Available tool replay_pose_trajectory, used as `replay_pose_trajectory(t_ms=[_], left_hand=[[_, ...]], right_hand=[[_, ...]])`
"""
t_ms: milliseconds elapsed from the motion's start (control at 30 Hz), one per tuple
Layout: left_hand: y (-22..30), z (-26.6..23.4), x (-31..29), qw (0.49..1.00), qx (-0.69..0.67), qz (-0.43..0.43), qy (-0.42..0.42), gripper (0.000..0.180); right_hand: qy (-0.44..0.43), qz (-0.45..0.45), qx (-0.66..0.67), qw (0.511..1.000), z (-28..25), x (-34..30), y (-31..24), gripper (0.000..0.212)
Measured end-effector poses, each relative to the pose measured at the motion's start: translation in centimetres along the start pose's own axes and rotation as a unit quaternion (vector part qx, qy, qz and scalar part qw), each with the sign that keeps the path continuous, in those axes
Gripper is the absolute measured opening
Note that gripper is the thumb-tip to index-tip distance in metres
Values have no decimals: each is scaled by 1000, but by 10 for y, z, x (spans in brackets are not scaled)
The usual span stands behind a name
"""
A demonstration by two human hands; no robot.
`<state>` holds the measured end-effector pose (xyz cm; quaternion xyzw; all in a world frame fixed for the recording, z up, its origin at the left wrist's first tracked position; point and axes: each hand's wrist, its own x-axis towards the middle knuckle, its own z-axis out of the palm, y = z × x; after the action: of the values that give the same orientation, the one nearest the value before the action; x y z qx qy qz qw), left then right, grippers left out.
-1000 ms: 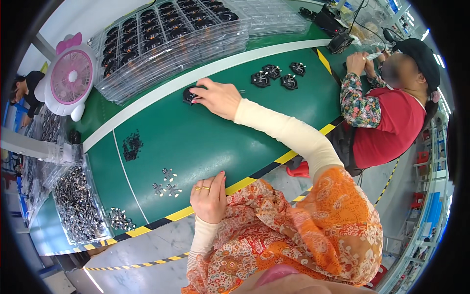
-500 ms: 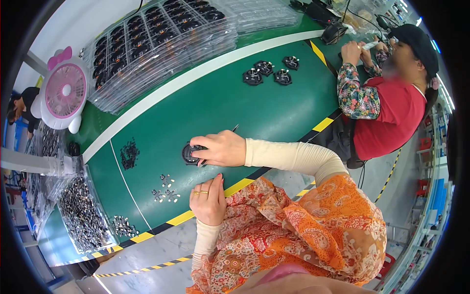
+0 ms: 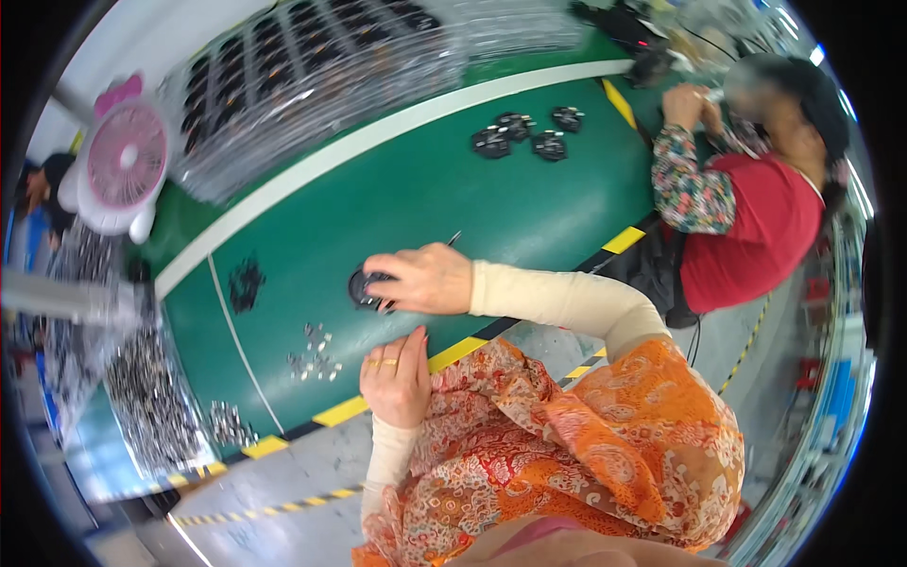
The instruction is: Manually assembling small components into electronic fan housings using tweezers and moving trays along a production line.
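Observation:
On the green table, my right hand curls its fingers over a round black plastic housing, its thumb and fingertips pressed onto it. A thin pointed rod sticks out behind that hand's knuckles; whether the palm grips it is hidden. My left hand rests at the striped table edge with its fingers stretched out and nothing in it. Several small metal-and-black parts lie just to its left. Beyond them is a pile of tiny black pieces.
Several finished-looking black assemblies sit at the far right of the table. Stacked clear trays line the back. A pink-and-white fan and a tray of metal parts stand left. A co-worker sits at right.
The whole view has shifted slightly and blurred. My right hand stays on the black housing, and my left hand keeps its place at the table edge.

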<state>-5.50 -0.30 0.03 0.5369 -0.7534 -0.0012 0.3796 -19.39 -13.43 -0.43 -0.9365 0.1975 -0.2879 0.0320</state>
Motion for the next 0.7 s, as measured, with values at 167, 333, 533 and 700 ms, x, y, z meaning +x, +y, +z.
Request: replay_pose_trajectory(t_ms=[167, 333, 533, 700], left_hand=[[-3, -2, 9, 999, -50, 6, -3, 23], [-9, -23, -16, 993, -100, 10, 57, 28], [-38, -49, -23, 981, 120, -101, 117, 25], [-56, -59, -15, 979, 149, -119, 74, 28]], right_hand=[[49, 8, 15, 999, -19, 1, 0, 35], [72, 17, 121, 990, -66, 4, -10, 59], [-36, -7, 268, 963, -53, -1, -35, 34], [-77, -131, 183, 971, -28, 8, -29, 39]])
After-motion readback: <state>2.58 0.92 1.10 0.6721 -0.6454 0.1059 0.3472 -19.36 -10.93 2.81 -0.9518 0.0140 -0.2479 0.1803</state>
